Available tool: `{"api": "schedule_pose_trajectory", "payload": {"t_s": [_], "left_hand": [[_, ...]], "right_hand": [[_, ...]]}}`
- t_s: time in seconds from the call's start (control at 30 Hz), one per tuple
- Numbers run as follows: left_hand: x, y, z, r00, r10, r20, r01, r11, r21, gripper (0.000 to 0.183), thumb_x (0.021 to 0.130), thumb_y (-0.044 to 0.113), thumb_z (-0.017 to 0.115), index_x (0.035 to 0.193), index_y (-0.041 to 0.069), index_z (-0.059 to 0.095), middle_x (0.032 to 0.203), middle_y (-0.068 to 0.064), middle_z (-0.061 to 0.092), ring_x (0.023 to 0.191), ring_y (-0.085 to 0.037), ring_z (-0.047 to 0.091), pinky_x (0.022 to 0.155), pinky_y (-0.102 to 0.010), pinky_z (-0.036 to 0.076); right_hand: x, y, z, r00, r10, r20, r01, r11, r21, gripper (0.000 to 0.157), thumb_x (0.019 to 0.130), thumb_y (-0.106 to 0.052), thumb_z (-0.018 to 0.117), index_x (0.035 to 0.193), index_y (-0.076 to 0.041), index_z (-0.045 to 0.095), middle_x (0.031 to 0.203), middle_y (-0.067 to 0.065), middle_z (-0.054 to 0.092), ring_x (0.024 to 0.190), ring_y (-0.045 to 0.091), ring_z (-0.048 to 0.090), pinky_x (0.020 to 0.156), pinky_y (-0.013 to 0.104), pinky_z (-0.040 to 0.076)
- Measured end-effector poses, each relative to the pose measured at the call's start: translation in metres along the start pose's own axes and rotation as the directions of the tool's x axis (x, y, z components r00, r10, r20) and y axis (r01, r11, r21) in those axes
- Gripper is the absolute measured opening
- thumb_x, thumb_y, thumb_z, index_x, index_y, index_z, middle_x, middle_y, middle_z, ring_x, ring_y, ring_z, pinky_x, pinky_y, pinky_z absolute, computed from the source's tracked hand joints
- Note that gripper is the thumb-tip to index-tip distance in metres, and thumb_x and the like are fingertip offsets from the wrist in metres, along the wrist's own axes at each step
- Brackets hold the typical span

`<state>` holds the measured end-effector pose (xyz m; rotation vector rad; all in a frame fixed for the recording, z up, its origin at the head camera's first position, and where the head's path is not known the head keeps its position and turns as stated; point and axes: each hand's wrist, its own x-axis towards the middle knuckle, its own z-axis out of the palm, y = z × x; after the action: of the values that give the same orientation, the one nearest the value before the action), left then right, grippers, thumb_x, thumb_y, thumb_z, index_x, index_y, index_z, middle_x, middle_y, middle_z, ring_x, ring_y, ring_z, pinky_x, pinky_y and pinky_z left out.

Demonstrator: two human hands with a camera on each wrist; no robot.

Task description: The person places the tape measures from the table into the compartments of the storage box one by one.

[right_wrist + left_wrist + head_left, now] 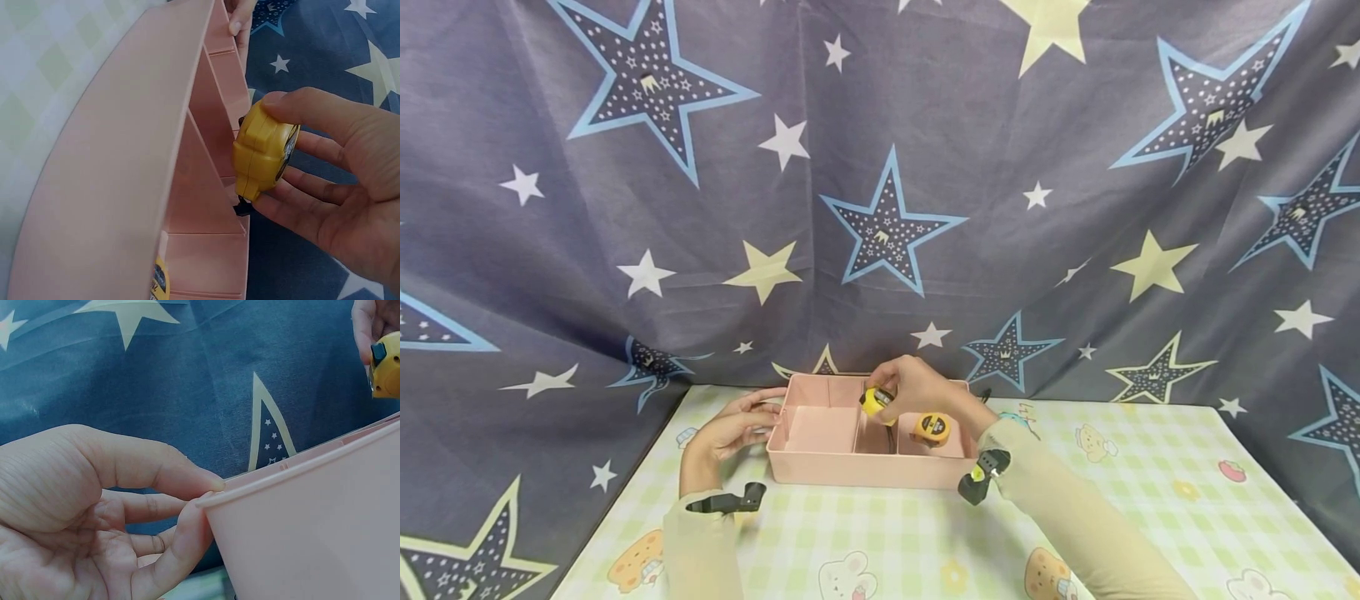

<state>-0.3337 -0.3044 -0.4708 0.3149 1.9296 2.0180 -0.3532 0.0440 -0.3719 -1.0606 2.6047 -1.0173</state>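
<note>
A pink divided box stands on the table with a wide left compartment, a narrow middle one and a right one. My left hand is at its left end; in the left wrist view the thumb and fingers pinch the rim at a corner. Above the middle compartment, my right hand holds a yellow tape measure between thumb and fingertips. The right wrist view shows the edge of its case, with a black piece at the lower end. Another yellow tape measure lies in the right compartment.
A checked tablecloth with cartoon prints covers the table. Behind the box hangs a dark curtain with stars. Near the box's right end, a thin dark item shows behind the right forearm.
</note>
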Motion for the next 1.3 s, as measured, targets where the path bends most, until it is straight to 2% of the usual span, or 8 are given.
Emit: {"api": "schedule_pose_trajectory", "payload": {"t_s": [0.17, 0.4, 0.67, 0.8, 1.03, 1.3], "left_hand": [[0.000, 0.000, 0.001, 1.000, 0.004, 0.007, -0.004, 1.000, -0.010, 0.070, 0.099, 0.001, 0.058, 0.159, -0.005, 0.021, 0.117, 0.005, 0.068, 0.105, -0.014, 0.071, 0.086, -0.026, 0.059], [0.000, 0.000, 0.001, 1.000, -0.006, -0.004, 0.006, 1.000, -0.018, 0.070, 0.099, 0.001, 0.059, 0.158, -0.004, 0.022, 0.120, 0.000, 0.067, 0.104, -0.014, 0.071, 0.085, -0.026, 0.060], [-0.001, 0.002, 0.003, 1.000, 0.005, 0.008, -0.004, 0.999, -0.045, 0.067, 0.099, 0.000, 0.058, 0.158, -0.004, 0.025, 0.117, 0.001, 0.069, 0.102, -0.014, 0.072, 0.083, -0.025, 0.060], [-0.001, 0.002, 0.002, 1.000, 0.003, 0.008, -0.002, 1.000, -0.028, 0.069, 0.100, 0.001, 0.058, 0.158, -0.005, 0.021, 0.117, 0.002, 0.069, 0.103, -0.014, 0.071, 0.084, -0.027, 0.060], [-0.001, 0.001, -0.001, 1.000, -0.013, -0.018, 0.014, 1.000, 0.009, 0.072, 0.099, 0.002, 0.060, 0.159, -0.003, 0.021, 0.122, -0.002, 0.066, 0.104, -0.014, 0.071, 0.085, -0.027, 0.060], [-0.001, 0.001, 0.001, 1.000, -0.005, -0.001, 0.005, 1.000, -0.007, 0.070, 0.100, 0.001, 0.058, 0.159, -0.005, 0.021, 0.122, -0.001, 0.068, 0.104, -0.014, 0.071, 0.085, -0.026, 0.060]], "right_hand": [[0.000, 0.002, 0.005, 1.000, 0.001, 0.013, -0.002, 1.000, 0.009, 0.039, 0.072, -0.008, 0.089, 0.108, -0.008, 0.076, 0.104, 0.006, 0.076, 0.095, 0.022, 0.068, 0.081, 0.025, 0.057], [0.001, 0.001, 0.006, 1.000, 0.016, 0.023, -0.016, 1.000, 0.006, 0.040, 0.073, -0.010, 0.090, 0.110, -0.008, 0.075, 0.107, 0.006, 0.075, 0.101, 0.022, 0.069, 0.088, 0.028, 0.058], [0.004, 0.004, 0.010, 0.999, 0.010, 0.044, -0.010, 1.000, -0.018, 0.042, 0.071, -0.010, 0.091, 0.110, -0.009, 0.075, 0.109, 0.006, 0.074, 0.102, 0.024, 0.068, 0.089, 0.030, 0.058], [0.005, 0.004, 0.011, 0.998, -0.002, 0.056, 0.003, 1.000, -0.027, 0.043, 0.071, -0.010, 0.091, 0.111, -0.009, 0.075, 0.110, 0.006, 0.074, 0.103, 0.023, 0.068, 0.090, 0.031, 0.058], [0.006, 0.001, 0.009, 0.994, -0.036, 0.099, 0.042, 0.998, -0.056, 0.048, 0.071, -0.008, 0.090, 0.116, -0.001, 0.073, 0.113, 0.010, 0.075, 0.104, 0.023, 0.069, 0.090, 0.029, 0.058], [0.009, -0.002, 0.012, 0.992, -0.007, 0.128, 0.023, 0.992, -0.125, 0.040, 0.070, -0.008, 0.092, 0.107, -0.009, 0.076, 0.107, 0.004, 0.075, 0.103, 0.021, 0.069, 0.093, 0.032, 0.058]]}}
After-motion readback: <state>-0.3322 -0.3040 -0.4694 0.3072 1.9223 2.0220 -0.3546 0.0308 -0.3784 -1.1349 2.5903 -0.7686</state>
